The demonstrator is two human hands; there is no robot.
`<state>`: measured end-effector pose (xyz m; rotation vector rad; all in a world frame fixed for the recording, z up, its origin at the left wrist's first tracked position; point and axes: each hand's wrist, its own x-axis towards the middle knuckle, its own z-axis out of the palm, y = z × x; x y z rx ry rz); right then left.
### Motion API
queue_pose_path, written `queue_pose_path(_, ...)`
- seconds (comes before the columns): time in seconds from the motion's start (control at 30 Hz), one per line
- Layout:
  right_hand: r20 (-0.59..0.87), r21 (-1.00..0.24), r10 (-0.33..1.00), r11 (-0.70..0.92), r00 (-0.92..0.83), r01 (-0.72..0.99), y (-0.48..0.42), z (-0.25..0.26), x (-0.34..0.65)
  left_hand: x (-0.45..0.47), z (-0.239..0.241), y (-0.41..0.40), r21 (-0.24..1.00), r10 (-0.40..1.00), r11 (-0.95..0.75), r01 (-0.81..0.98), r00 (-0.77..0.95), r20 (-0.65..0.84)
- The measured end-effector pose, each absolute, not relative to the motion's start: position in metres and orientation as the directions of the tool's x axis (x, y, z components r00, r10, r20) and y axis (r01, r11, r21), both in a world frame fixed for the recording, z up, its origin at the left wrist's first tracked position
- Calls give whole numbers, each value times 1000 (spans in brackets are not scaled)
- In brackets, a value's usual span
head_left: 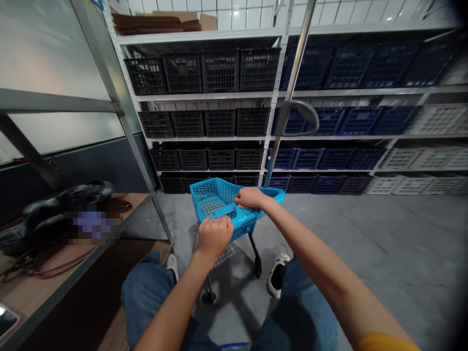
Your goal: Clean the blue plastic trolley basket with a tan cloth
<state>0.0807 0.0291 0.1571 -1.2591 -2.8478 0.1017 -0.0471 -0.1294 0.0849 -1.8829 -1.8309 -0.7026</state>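
Observation:
A small bright blue shopping cart with a perforated basket stands on dark legs with wheels between my feet. My left hand is closed in a fist at the cart's near left edge, knuckles up, wrapped over the part it grips. Farther away and to the right, my right hand curls closed over the blue frame near the cart's right side. The undersides of both hands are hidden. A metal pole with a grey loop-shaped handle rises behind the cart's right end.
White shelving ahead holds rows of black crates, navy crates and pale crates. Flattened cardboard lies on top. At left, a metal-framed wooden bench carries bags and straps. Grey floor extends right.

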Motion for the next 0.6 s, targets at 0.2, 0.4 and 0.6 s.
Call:
queue_pose_path(0.2, -32, -139, 663, 738, -748, 660, 18, 154, 74, -51, 85, -133, 11, 712, -48, 999, 26, 702)
queue_pose_path(0.4, -100, -137, 772, 614, -628, 777, 48, 158, 108, -53, 85, -133, 20, 701, -57, 998, 26, 713)
queue_pose_path(0.6, -43, -20, 784, 619, -619, 785, 32, 156, 89, -54, 85, -133, 4, 690, -67, 998, 43, 722)
